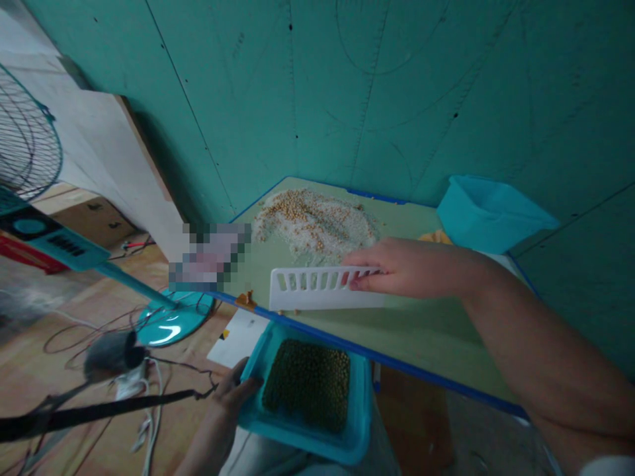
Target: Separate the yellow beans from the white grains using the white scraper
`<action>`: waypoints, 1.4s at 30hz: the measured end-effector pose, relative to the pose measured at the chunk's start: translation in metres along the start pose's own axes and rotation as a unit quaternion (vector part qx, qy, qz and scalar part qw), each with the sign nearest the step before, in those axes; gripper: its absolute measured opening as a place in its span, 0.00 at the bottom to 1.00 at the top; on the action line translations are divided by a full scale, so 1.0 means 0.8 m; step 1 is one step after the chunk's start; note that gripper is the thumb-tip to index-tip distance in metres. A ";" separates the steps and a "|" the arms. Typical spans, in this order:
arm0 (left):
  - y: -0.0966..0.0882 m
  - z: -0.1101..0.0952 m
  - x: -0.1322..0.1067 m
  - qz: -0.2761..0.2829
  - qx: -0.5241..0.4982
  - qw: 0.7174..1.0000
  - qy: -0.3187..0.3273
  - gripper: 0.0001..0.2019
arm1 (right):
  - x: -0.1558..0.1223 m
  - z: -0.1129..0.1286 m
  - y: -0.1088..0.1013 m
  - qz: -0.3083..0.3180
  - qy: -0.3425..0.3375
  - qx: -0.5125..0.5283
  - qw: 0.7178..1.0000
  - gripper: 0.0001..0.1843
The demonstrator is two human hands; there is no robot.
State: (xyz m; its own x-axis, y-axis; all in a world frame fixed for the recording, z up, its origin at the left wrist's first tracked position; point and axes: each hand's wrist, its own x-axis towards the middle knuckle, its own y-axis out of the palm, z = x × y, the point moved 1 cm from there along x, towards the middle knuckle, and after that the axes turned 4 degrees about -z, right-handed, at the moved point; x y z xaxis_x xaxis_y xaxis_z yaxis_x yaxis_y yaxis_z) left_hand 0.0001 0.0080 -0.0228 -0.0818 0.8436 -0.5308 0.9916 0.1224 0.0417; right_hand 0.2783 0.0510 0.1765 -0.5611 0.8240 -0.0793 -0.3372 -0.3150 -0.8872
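At the far left stood a fan, its wire cage (30,142) cut off by the edge of the view and its glossy turquoise base (171,324) on the floor among loose cables. A dark cylinder (110,356) showed, blurred, just in front of that base. Next came a pixelated patch (211,258) at the left end of the table (446,330), its content impossible to tell. Below it, the left hand (233,390) gripped the left side of a blue tub (361,403), which held small, dark greenish beans (305,383) beneath the table's near edge, over the person's lap. An orange clip (247,300) sat on the table's blue edging. Further right, a heap of tan beans and white grains (317,218) spread over the back of the tabletop. In front of it, a white slotted strip (322,299) stood on its long edge, two loose tan beans near its foot. The right hand (384,264) was closed on the strip's right part, thumb on the near face. At the far right, a turquoise bin (489,218) stood near the green wall (570,86)
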 end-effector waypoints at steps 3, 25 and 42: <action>0.000 -0.001 0.000 -0.002 0.004 1.000 -0.001 0.12 | -0.001 0.001 -0.001 0.014 -0.007 0.000 1.000 0.11; 0.002 0.000 0.000 -0.017 -0.010 1.000 -0.019 0.13 | -0.001 -0.021 -0.012 -0.066 0.038 -0.032 0.997 0.15; -0.004 0.007 0.007 -0.005 -0.026 1.000 -0.004 0.15 | -0.001 -0.029 -0.013 -0.032 0.057 -0.034 0.997 0.16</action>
State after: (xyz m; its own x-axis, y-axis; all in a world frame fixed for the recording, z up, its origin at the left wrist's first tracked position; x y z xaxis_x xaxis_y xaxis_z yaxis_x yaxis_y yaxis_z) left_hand -0.0033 0.0094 -0.0308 -0.0902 0.8385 -0.5373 0.9843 0.1574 0.0804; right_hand 0.2997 0.0647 0.1749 -0.4488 0.8910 -0.0684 -0.3163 -0.2299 -0.9204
